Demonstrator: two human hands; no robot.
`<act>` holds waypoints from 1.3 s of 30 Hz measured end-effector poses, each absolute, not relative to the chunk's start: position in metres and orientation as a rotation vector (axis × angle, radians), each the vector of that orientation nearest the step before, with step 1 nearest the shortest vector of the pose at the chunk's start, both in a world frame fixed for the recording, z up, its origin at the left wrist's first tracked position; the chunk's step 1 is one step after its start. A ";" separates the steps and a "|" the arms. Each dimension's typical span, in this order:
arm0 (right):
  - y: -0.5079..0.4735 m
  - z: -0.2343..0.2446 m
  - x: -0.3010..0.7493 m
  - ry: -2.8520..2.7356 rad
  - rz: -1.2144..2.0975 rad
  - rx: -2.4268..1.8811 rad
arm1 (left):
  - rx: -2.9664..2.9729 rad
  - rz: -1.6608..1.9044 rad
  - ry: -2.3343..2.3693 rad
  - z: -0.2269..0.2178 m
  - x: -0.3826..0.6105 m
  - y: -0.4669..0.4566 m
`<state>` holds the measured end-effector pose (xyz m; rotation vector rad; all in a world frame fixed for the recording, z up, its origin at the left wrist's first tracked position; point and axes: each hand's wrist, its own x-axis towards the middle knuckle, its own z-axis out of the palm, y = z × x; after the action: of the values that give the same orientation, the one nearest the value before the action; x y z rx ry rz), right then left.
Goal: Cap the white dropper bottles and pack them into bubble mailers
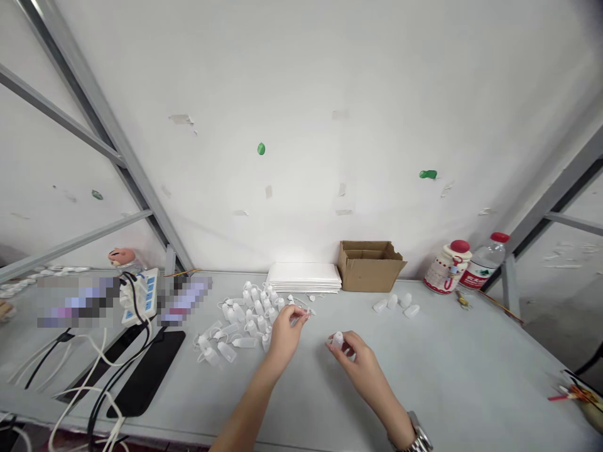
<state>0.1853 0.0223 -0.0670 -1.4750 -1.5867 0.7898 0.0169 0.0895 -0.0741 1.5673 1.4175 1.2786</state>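
My right hand [351,351] grips a small translucent white squeeze bottle [338,339] upright between thumb and fingers, just above the grey table. To its left, my left hand [288,329] pinches a small whitish cap [309,311] at its fingertips; its exact shape is hard to make out. Many similar little bottles [252,307], some with looped cap straps, lie and stand in a cluster left of my left hand. A few more bottles [392,302] sit apart on the right, in front of the cardboard box.
Against the wall are a stack of white flat packs [304,277], an open cardboard box [370,273], a red-lidded flask [447,267] and a water bottle [486,260]. On the left lie a power strip [140,295], tangled cables [101,358] and a black phone-like slab [148,373].
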 end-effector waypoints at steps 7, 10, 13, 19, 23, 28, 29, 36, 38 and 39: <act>0.023 -0.077 0.192 -1.542 0.809 -1.561 | 1.473 1.354 1.406 -0.078 0.021 0.095; 0.022 -0.073 0.192 -1.469 0.916 -1.513 | 1.017 1.385 1.078 -0.069 0.021 0.092; 0.018 -0.066 0.189 -1.384 1.036 -1.385 | 0.578 1.353 0.849 -0.053 0.021 0.083; 0.007 -0.045 0.174 -1.367 1.098 -1.275 | 0.474 1.272 0.710 -0.019 0.029 0.054; 0.001 -0.034 0.167 -1.446 0.978 -1.294 | 0.577 1.244 0.728 -0.009 0.034 0.038; -0.004 -0.028 0.164 -1.540 0.818 -1.312 | 0.630 1.311 0.758 -0.007 0.035 0.030; -0.005 -0.027 0.164 -1.559 0.792 -1.310 | 0.641 1.324 0.765 -0.007 0.035 0.029; -0.007 -0.026 0.162 -1.585 0.665 -1.302 | 1.005 1.343 0.762 0.003 0.035 0.014; -0.007 -0.023 0.161 -1.577 0.657 -1.283 | 1.110 1.352 0.769 0.005 0.036 0.010; -0.007 -0.022 0.160 -1.569 0.655 -1.273 | 1.139 1.359 0.773 0.006 0.036 0.008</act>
<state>0.1597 -0.0066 -0.0220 -1.2733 -1.5692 0.6549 0.0359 0.0083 0.0059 1.1386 0.7732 1.3593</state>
